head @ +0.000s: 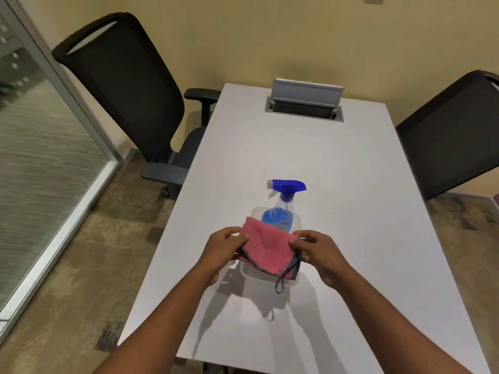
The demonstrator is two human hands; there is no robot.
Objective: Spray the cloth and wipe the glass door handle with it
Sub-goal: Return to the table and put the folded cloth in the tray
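Both hands hold the cloth (266,248) up over the near half of the desk (351,211), above a clear plastic tub (270,276): the left hand (224,248) pinches its left edge, the right hand (314,249) its right. This looks like the opening step, cloth in hand and not yet sprayed. Next, one hand must free itself for the spray bottle (282,206) standing in the tub's far end. The cloth is pink, napped, grey-hemmed (a loop dangles); the bottle is clear, blue-filled, with a hard blue trigger head.
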